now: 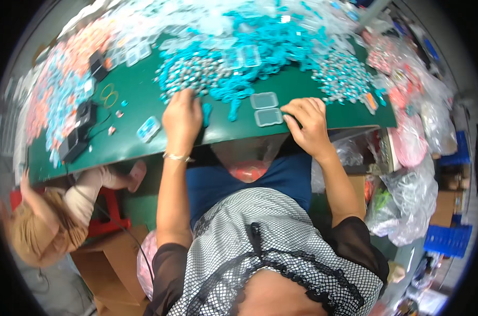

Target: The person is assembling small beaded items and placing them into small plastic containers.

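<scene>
My left hand (183,117) is at the near edge of a heap of small grey-and-teal pieces (196,71). Its fingers curl down and together, and their tips are hidden, so I cannot make out what is in them. A teal strip (207,115) lies just right of that hand. My right hand (308,124) hovers by the right edge of a small clear plastic case (269,117), which lies opened flat with its two halves showing. Thumb and fingers are apart there, the fingertips close to the case; whether they touch it I cannot tell.
A filled small case (149,129) lies left on the green table (128,150). Beyond are teal cords (281,42), another heap of pieces (341,76) and clear cases (139,52). Black boxes (73,146) line the left side. A person (49,221) sits at lower left; plastic bags (407,200) crowd the right.
</scene>
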`<state>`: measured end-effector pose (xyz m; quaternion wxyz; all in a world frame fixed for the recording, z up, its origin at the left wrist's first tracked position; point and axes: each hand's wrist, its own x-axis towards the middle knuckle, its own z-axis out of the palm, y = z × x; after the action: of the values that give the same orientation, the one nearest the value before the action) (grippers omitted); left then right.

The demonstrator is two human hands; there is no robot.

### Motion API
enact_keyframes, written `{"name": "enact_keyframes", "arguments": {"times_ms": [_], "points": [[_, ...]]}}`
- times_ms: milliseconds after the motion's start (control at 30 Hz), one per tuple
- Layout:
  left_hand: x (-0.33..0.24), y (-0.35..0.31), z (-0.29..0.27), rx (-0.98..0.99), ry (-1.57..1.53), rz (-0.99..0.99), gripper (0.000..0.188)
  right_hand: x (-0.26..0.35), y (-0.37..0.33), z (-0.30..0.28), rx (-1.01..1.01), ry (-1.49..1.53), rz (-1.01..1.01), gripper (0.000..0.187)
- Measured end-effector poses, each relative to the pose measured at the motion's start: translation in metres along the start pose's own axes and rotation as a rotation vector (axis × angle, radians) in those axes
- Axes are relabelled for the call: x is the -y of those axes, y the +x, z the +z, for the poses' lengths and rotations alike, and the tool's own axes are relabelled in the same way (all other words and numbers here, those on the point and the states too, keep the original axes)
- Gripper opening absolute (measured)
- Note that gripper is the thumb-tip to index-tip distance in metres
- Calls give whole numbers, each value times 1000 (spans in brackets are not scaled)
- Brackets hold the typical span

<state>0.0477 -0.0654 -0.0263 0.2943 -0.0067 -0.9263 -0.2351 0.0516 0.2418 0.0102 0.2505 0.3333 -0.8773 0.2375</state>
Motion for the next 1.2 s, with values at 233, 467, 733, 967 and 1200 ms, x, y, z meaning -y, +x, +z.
{"name": "enact_keyframes", "arguments": {"times_ms": [233, 467, 733, 967, 1200], "points": [[-17, -19, -9, 52, -705, -251, 16, -82, -6, -19, -160, -460, 340, 14], [-57, -35, -10, 252, -1190, -394, 16, -106, 7, -4, 6, -751, 213, 9], [-86, -30, 3, 263, -792, -214, 19, -106, 14, -10, 56, -783, 204, 11], [-98, -28, 8, 269, -629, -45, 16, -96, 14, -8, 173, -844, 216, 9], [-105, -26, 18, 280, -473, 65, 15, -53, 25, -17, 76, -398, 235, 10]]}}
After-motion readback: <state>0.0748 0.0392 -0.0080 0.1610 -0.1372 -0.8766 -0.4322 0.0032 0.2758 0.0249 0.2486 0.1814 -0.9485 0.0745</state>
